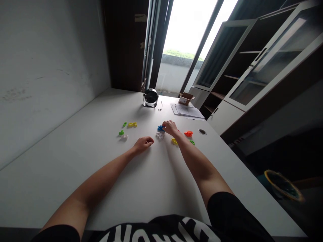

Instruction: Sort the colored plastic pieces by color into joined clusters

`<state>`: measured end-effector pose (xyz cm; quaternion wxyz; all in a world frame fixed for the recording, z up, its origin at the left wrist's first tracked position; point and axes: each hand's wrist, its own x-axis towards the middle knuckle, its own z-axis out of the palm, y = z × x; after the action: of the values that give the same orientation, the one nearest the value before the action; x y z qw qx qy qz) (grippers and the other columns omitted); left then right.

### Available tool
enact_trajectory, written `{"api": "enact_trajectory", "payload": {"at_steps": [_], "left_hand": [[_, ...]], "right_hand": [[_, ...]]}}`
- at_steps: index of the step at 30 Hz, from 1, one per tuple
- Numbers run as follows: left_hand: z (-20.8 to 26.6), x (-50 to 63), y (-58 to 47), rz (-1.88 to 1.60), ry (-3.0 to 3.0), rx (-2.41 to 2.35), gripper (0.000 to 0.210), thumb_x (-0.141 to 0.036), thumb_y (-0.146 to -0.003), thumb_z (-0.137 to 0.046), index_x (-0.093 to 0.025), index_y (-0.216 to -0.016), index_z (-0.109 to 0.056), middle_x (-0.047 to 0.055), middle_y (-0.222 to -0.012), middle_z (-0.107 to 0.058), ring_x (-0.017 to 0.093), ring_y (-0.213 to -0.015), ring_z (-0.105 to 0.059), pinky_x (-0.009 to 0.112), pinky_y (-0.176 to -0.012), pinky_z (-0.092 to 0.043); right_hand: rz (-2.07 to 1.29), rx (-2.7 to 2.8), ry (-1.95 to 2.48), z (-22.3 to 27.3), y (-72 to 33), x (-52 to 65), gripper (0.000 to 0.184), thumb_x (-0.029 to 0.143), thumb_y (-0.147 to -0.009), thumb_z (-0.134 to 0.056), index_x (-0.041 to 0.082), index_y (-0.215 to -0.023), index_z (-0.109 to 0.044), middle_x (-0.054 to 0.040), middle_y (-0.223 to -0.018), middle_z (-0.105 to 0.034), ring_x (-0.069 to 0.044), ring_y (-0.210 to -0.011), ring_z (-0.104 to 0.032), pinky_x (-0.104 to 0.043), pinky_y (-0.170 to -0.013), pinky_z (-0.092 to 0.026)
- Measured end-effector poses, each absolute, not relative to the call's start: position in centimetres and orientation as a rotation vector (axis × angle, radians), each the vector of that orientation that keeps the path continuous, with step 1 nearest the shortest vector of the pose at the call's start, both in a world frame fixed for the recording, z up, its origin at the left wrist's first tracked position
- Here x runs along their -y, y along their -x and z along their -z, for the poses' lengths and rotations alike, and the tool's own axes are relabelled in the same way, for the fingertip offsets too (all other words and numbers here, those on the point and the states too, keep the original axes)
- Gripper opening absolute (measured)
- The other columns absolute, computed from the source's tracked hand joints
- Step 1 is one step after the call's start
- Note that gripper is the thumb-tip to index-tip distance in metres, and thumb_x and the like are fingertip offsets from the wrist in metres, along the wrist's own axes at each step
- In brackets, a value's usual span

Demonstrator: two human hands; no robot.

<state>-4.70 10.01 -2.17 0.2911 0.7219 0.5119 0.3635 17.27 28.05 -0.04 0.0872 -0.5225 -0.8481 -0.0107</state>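
My right hand [170,127] reaches over a small cluster of blue plastic pieces [160,128], its fingers closed down at the right end of the cluster on a blue piece. Just below that cluster lie several white plastic pieces [159,135]. My left hand [143,144] rests on the table to the left of the white pieces. Its fingers curl loosely, with a small gap between thumb and fingertips and nothing visible in them. Partly behind my right forearm are yellow pieces [174,141], green pieces [192,142] and a bit of red.
Orange pieces [188,133] lie to the right, near a round cable hole [202,132]. At the left are yellow pieces [132,124], green pieces [121,132] and a whitish piece [124,136]. Farther back stand a round black device [150,96], papers [188,111] and a cardboard box [185,98].
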Motion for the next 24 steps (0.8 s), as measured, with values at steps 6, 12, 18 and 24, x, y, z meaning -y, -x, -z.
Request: {"api": "enact_trajectory", "payload": {"at_steps": [6,12,18,24], "left_hand": [[2.09,-9.96,4.67,-0.969,-1.911,-1.367,0.023,-0.033,-0.086,-0.058,-0.021,-0.096,-0.075,0.003,-0.089,-0.074,0.018,-0.079,-0.063,0.026,-0.070,-0.046],[2.09,-9.91,4.72,-0.975,-1.922,-1.353,0.022,-0.032,-0.086,-0.058,-0.021,-0.096,-0.075,0.002,-0.087,-0.074,0.017,-0.077,-0.063,0.027,-0.072,-0.047],[2.10,-9.97,4.75,-0.962,-1.927,-1.365,0.023,-0.033,-0.086,-0.058,-0.021,-0.096,-0.075,0.002,-0.088,-0.074,0.017,-0.078,-0.063,0.026,-0.071,-0.046],[2.08,-9.95,4.72,-0.965,-1.922,-1.365,0.022,-0.033,-0.087,-0.058,-0.021,-0.095,-0.074,0.002,-0.088,-0.074,0.018,-0.078,-0.063,0.026,-0.069,-0.045]], "right_hand": [[0.043,2.520,1.556,-0.09,-17.25,-27.58,0.020,0.025,-0.086,-0.067,0.022,-0.104,-0.073,-0.0072,-0.106,-0.072,-0.024,-0.106,-0.058,-0.032,-0.088,-0.039],[0.042,2.514,1.568,-0.17,-17.24,-27.54,0.019,0.023,-0.084,-0.068,0.022,-0.102,-0.073,-0.0066,-0.105,-0.072,-0.024,-0.105,-0.058,-0.031,-0.089,-0.038],[0.031,2.521,1.540,-0.10,-17.31,-27.57,0.019,0.024,-0.085,-0.066,0.022,-0.103,-0.073,-0.0065,-0.104,-0.072,-0.023,-0.105,-0.057,-0.032,-0.089,-0.038],[0.032,2.509,1.539,0.11,-17.31,-27.43,0.018,0.024,-0.086,-0.065,0.022,-0.102,-0.072,-0.0068,-0.106,-0.072,-0.024,-0.105,-0.057,-0.033,-0.090,-0.038]]}}
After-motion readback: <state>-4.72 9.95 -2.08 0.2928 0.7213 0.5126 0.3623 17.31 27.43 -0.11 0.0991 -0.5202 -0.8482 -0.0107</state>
